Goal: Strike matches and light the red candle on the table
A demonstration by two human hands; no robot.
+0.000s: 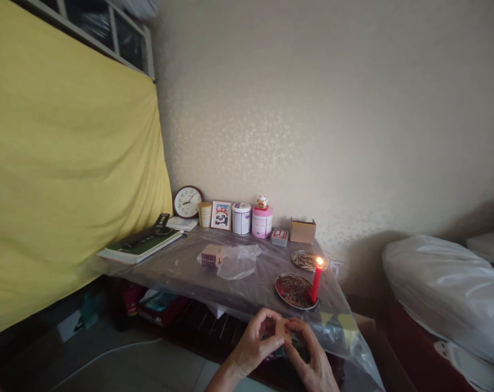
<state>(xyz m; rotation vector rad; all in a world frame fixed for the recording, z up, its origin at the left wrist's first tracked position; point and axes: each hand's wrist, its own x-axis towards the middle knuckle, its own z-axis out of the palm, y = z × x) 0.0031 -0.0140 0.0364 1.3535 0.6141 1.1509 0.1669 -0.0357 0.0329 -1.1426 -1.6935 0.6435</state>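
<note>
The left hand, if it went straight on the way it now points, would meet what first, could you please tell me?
Most likely the small tan box, which the left hand seems to touch; beyond it, the right hand, though depth is hard to judge.

"What stands against the wall point(332, 120)?"
"A low table point(177, 267) under clear plastic sheeting. The wall is beige, its mottled sheen brightest above it."
"And on the left?"
"A yellow cloth point(67, 141) hanging below a pale frame point(115, 30) with dark panes."
"Floor?"
"Grey tiles point(149, 371), dimly lit."
</note>
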